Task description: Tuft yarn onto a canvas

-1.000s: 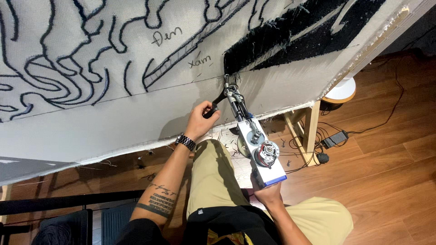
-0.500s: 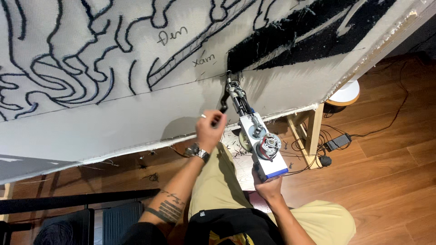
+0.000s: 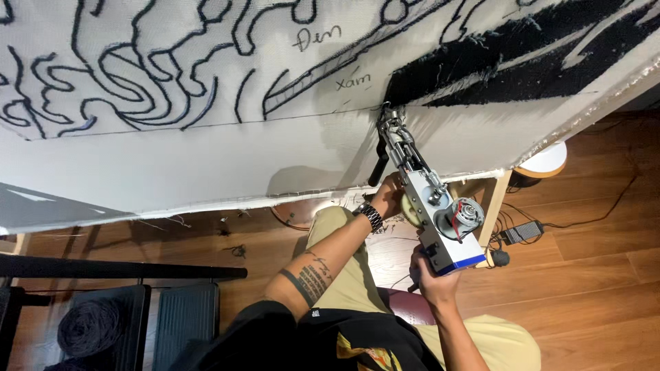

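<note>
Tufting gun [image 3: 432,206] presses its needle tip against the white stretched cloth [image 3: 206,165], just below the black tufted area [image 3: 522,62]. Left hand [image 3: 389,198] has its fingers closed around the black front handle; right hand [image 3: 433,278] is clamped on the rear grip.

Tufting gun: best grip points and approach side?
Two-handed, from below the tufting gun. Its needle end presses up into the stretched cloth, so only the underside is free. Right hand takes the rear grip under the motor; left hand takes the black front handle.
</note>
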